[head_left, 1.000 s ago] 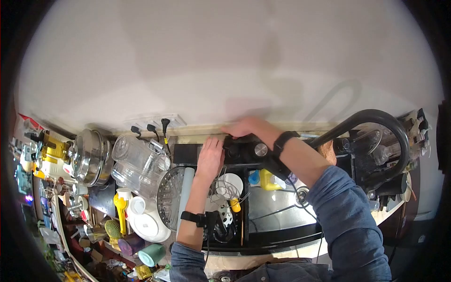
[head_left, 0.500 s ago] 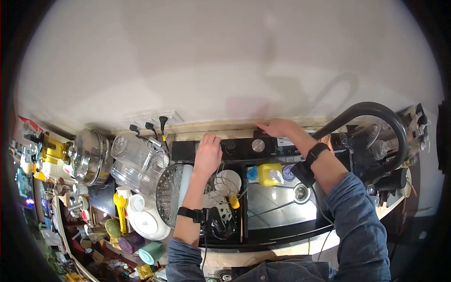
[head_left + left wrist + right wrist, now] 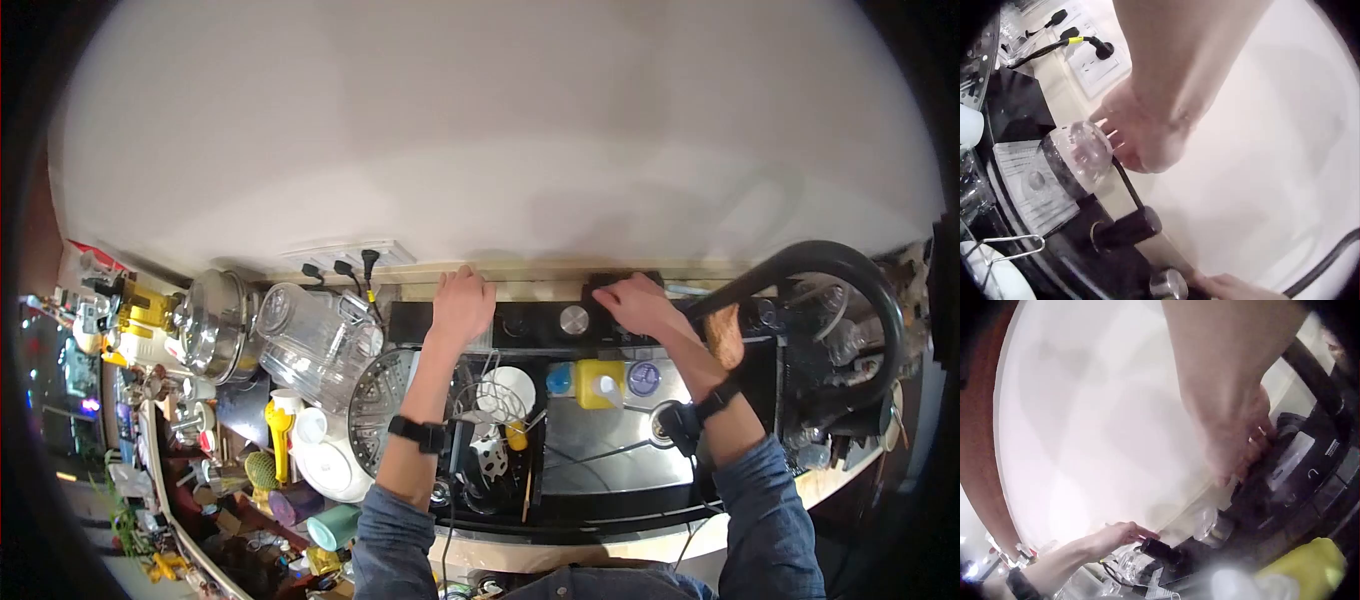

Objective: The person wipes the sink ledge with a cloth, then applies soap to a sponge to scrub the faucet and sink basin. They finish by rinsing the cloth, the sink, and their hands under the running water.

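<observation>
Left grip [image 3: 1147,131]: wall socket [image 3: 1093,74] at eleven o'clock, clear dome [image 3: 1088,153] at eight, metal knob [image 3: 1169,285] near six.

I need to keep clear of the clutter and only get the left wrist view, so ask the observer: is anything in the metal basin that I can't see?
Observer: Yes. In the head view, a yellow container sits between a blue item and a purple item.
Operator: What's on the black panel beside the right hand?
Observer: The right wrist view shows a pale strip on the black panel, close by the right hand.
Operator: And farther left, past the white dish?
Observer: The head view shows a yellow utensil to the left of the white dish.
</observation>
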The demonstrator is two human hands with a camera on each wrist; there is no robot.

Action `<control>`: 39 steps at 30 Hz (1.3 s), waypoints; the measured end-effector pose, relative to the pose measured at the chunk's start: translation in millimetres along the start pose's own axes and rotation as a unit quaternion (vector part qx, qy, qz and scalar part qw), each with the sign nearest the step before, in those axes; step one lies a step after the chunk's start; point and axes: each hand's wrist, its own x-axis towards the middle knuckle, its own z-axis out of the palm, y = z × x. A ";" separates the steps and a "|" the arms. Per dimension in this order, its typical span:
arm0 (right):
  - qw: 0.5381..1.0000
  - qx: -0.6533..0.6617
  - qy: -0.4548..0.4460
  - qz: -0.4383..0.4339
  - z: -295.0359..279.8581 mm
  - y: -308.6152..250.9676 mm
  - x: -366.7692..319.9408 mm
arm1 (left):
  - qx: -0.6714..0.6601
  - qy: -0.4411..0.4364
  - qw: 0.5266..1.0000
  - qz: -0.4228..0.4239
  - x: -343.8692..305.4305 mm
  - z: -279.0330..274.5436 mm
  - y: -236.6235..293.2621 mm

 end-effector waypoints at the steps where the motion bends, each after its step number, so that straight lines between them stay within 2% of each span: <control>1: 1.000 0.011 0.003 -0.012 1.2 3.1 -0.7 | -0.007 -0.077 0.996 -0.052 12.4 1.4 -9.1; 3: 0.996 0.025 0.066 -0.054 17.7 17.5 -0.1 | -0.026 -0.226 0.961 -0.156 31.9 3.0 -25.4; 4: 0.992 0.032 0.100 -0.074 22.4 22.6 1.9 | -0.008 -0.229 0.960 -0.162 32.5 5.2 -26.8; 6: 0.989 0.059 0.093 -0.097 23.8 30.9 5.5 | 0.024 -0.236 0.956 -0.170 32.3 13.4 -27.0; 9: 0.984 0.082 0.110 -0.110 28.6 35.5 5.1 | 0.065 -0.281 0.950 -0.121 38.3 29.2 -45.1; 12: 0.980 0.098 0.131 -0.117 26.4 34.2 2.1 | 0.068 -0.265 0.950 -0.152 30.0 -4.1 -7.8; 18: 0.972 0.107 0.172 -0.121 30.7 31.2 -1.8 | 0.101 -0.262 0.954 -0.106 32.0 -5.4 21.3; 21: 0.972 0.106 0.177 -0.113 31.5 32.5 -1.8 | 0.131 -0.308 0.938 -0.084 37.5 -10.2 40.1; 27: 0.969 0.107 0.191 -0.115 34.4 34.7 -2.8 | 0.062 -0.326 0.943 -0.035 44.8 5.8 58.7; 30: 0.968 0.115 0.193 -0.110 34.5 35.2 -3.6 | 0.055 -0.292 0.955 0.008 46.4 15.1 67.5; 36: 0.968 0.118 0.193 -0.108 35.6 36.0 -3.3 | 0.067 -0.292 0.954 -0.019 44.6 11.4 75.0; 39: 0.967 0.123 0.196 -0.106 37.5 37.9 -3.9 | 0.148 -0.342 0.928 -0.019 44.4 4.3 54.9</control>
